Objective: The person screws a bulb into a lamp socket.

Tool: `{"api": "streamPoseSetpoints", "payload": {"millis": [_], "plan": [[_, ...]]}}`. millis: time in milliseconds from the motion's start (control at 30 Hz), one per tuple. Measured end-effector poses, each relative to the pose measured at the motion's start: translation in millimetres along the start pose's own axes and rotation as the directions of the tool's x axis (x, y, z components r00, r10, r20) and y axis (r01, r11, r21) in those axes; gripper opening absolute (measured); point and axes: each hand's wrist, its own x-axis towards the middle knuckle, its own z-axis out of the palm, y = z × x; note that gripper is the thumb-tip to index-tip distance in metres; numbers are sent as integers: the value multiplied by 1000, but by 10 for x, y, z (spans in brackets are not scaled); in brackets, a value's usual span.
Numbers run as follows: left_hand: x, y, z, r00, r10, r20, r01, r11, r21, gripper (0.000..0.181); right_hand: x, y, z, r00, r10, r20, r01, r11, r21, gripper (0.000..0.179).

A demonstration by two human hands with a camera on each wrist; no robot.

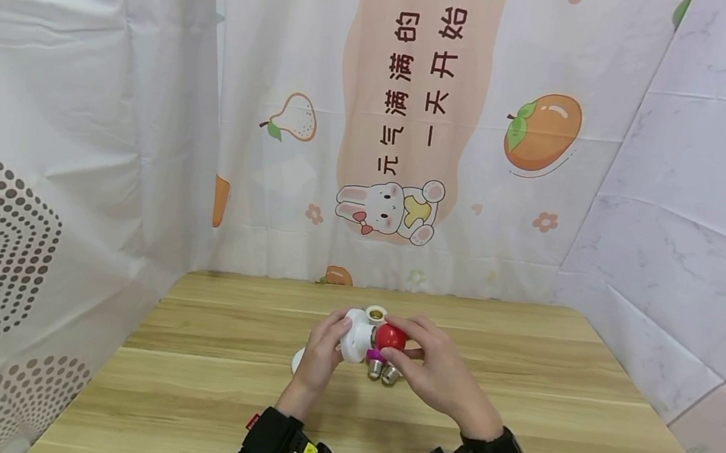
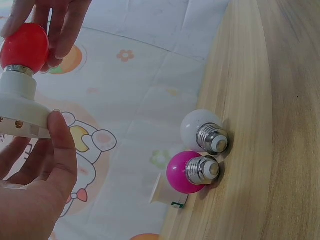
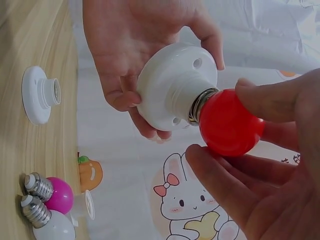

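Note:
My left hand holds a white round lamp socket by the edge of its base, above the table. The socket's mouth faces right. A red light bulb is pinched between the thumb and fingers of my right hand. Its metal screw end sits in the socket's mouth, with part of the thread still showing in the right wrist view. Below the hands, a pink bulb and a white bulb lie side by side on the table, screw ends toward me.
A second white socket stands on the wooden table, left of the held one. Another white socket stands behind the hands. Patterned cloth hangs along the table's back edge, with pale cloths on both sides.

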Motion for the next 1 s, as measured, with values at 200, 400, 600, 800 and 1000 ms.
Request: {"api": "streamPoseSetpoints", "payload": {"millis": [200, 400, 600, 800, 1000], "plan": [[1, -10, -9, 1000, -4, 4, 4, 1000, -5, 51, 10, -7, 10, 999, 41, -4, -41, 999, 0, 47], [6, -12, -13, 1000, 12, 15, -12, 1000, 2, 51, 16, -8, 20, 999, 42, -18, -42, 999, 3, 49], [2, -7, -12, 1000, 7, 15, -7, 1000, 4, 51, 25, -12, 33, 994, -102, -48, 100, 994, -50, 44], [3, 1, -14, 1000, 4, 20, -4, 1000, -5, 52, 26, -10, 15, 979, -198, -50, 195, 979, -59, 36], [2, 6, -9, 1000, 6, 16, -5, 1000, -11, 52, 20, 11, -16, 976, -216, 20, 216, 976, -5, 58]]}}
